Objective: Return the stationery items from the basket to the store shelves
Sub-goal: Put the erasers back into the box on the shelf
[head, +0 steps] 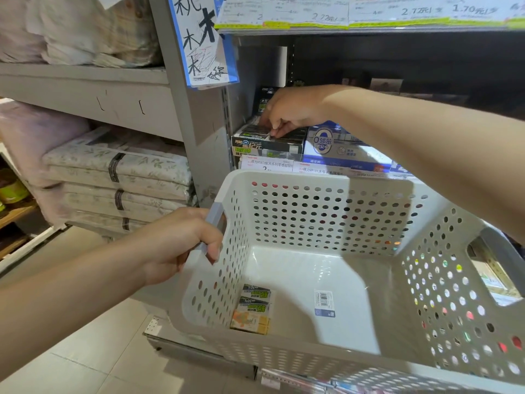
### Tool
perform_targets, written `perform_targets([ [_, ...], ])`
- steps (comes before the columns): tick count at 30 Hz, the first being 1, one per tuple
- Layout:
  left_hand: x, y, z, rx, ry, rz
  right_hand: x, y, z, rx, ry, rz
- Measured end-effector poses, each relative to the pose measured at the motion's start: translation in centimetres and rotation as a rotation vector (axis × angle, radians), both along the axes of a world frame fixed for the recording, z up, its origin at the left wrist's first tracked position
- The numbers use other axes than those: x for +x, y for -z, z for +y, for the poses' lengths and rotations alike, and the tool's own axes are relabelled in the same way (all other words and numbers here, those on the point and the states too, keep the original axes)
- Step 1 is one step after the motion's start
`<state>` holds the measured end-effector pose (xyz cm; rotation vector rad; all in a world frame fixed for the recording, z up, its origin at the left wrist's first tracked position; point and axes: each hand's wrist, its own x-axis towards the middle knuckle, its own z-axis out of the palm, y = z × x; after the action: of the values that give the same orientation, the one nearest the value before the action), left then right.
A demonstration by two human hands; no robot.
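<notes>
My left hand (181, 243) grips the grey handle of a white perforated basket (329, 211), held in front of the shelves. Two small packs of erasers (252, 308) lie in the basket's near left corner, next to a barcode sticker (324, 303) on its floor. My right hand (292, 110) reaches over the basket into the shelf and pinches a small dark eraser pack (279, 132) at the top of an open black display box (267, 145). A blue-and-white display box (335, 146) stands to the right of it.
Price labels (284, 166) line the shelf edge just behind the basket. Another shelf (355, 25) with price tags hangs above. A grey upright post (184, 103) with a scribbled paper sign (201, 38) divides this bay from folded bedding (119, 172) on the left.
</notes>
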<state>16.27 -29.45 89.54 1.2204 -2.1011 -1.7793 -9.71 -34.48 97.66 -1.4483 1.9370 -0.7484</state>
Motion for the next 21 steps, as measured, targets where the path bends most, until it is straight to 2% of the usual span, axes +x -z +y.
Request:
perform_targets([
  [5,-0.5,0.1,0.0,0.012,-0.004,-0.005,0.0,0.0,1.3,-0.043,-0.029,0.026],
  [8,-0.7,0.1,0.1,0.022,0.011,0.000,0.9,-0.7,3.1,-0.227,-0.013,0.351],
  [10,-0.8,0.0,0.4,0.034,0.017,0.013,1.7,-0.8,4.7,-0.397,0.001,0.465],
  [13,-0.8,0.1,0.7,0.038,0.034,0.038,3.4,0.3,8.1,-0.560,-0.032,0.366],
  [15,-0.9,0.2,0.6,0.038,0.020,0.033,4.8,2.1,10.6,-0.583,-0.100,0.292],
  [17,-1.1,0.3,0.4,0.025,-0.002,0.014,6.1,4.3,12.5,-0.489,-0.220,0.284],
  [21,-1.6,0.4,0.5,-0.009,-0.025,-0.029,7.7,9.3,13.6,0.068,-0.518,0.564],
])
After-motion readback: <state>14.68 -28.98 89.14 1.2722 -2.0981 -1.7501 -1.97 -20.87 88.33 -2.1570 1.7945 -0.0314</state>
